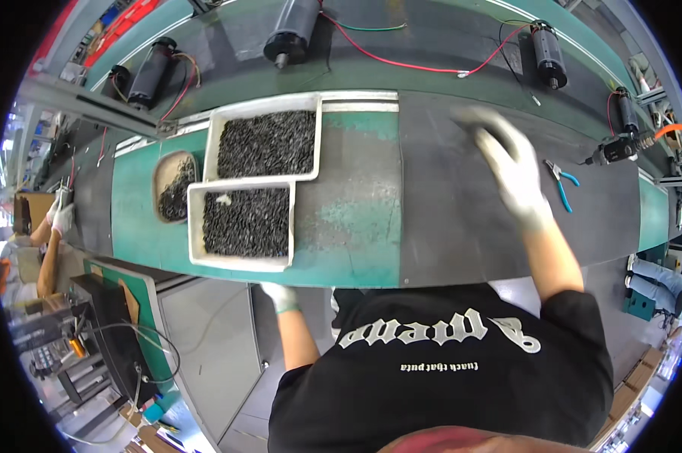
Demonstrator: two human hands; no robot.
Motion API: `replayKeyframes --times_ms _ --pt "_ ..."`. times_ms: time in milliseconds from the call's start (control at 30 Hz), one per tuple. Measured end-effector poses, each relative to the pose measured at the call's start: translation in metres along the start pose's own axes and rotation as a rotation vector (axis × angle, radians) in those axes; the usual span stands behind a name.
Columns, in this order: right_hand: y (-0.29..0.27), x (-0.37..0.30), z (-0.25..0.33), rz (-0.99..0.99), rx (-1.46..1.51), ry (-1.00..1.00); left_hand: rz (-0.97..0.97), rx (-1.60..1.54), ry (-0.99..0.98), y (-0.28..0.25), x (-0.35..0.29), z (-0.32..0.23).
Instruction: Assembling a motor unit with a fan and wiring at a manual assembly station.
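My right hand [516, 162], in a white glove, is over the dark mat [447, 226] on the right half of the bench. Motion smears its fingers, so whether it holds anything cannot be made out. My left hand [279, 294], also gloved, is low at the bench's front edge, just below the nearer white bin [239, 264]. Its fingers are mostly hidden. That bin and the white bin behind it [317, 143] are full of small black parts [265, 143]. Blue-handled pliers [561, 185] lie to the right of my right hand.
Electric motors [292, 34] with loose wires stand along the far strip. A shallow tray [157, 185] of black parts is left of the bins. A power screwdriver [617, 149] with an orange hose lies at the far right. Another person's gloved hands [61, 217] are at the far left.
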State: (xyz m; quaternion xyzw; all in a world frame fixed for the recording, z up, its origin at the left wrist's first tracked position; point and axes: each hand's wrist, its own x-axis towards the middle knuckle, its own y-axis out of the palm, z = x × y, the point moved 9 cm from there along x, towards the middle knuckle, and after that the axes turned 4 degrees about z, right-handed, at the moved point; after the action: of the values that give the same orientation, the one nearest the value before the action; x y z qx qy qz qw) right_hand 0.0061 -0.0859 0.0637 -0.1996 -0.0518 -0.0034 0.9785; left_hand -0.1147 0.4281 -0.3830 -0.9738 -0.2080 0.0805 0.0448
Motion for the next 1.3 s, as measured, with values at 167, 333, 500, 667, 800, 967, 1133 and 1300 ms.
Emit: replayKeyframes --times_ms 167,333,500,667,800,967,1133,1300 --pt "0.165 0.173 -0.010 0.534 0.579 0.124 -0.291 -0.454 0.070 -0.062 0.046 -0.233" --pt "0.188 0.246 -0.038 0.262 0.229 0.183 -0.453 -0.737 0.093 -0.060 0.057 -0.270" --pt "0.213 0.245 -0.021 0.264 -0.106 0.153 -0.588 -0.360 -0.017 -0.076 0.042 -0.276" --pt "0.248 0.278 -0.047 0.306 0.163 0.286 -0.555 -0.249 -0.020 -0.069 0.054 -0.285" --pt "0.294 0.277 -0.047 0.307 0.669 0.495 -0.576 -0.218 -0.003 -0.076 0.051 -0.277" --pt "0.278 0.301 -0.046 0.224 0.101 0.236 -0.593 -0.132 -0.015 -0.086 0.053 -0.266" --pt "0.178 0.257 0.004 0.372 -0.964 0.077 -0.624 -0.087 0.054 -0.092 0.042 -0.267" --pt "0.070 0.229 0.022 0.577 -1.207 -0.101 -0.460 -0.022 0.091 -0.103 0.053 -0.266"
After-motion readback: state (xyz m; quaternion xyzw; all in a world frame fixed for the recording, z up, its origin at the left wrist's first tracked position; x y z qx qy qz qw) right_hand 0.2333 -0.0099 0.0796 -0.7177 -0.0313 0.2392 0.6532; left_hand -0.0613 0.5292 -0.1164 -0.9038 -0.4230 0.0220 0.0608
